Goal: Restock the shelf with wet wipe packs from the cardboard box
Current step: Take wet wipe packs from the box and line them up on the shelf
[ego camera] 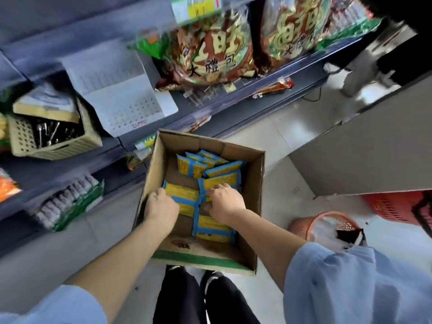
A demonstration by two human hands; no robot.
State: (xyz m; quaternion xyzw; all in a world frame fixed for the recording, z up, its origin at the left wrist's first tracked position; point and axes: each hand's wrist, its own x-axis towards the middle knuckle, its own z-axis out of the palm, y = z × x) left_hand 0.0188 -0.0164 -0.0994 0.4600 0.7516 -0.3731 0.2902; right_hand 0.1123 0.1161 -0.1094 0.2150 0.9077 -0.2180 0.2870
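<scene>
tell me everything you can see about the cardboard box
The cardboard box is plain brown board, open-topped, with a green band along its near edge and a dark stain on its bottom. It stands on the floor before the shelf, partly filled with loosely piled blue-and-yellow wet wipe packs. The left hand and right hand reach inside, fingers curled on packs.

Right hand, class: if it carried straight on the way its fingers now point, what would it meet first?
Most likely the wet wipe pack lying at the fingertips of the right hand, inside the cardboard box; depth is unclear, so contact may already exist.
</scene>
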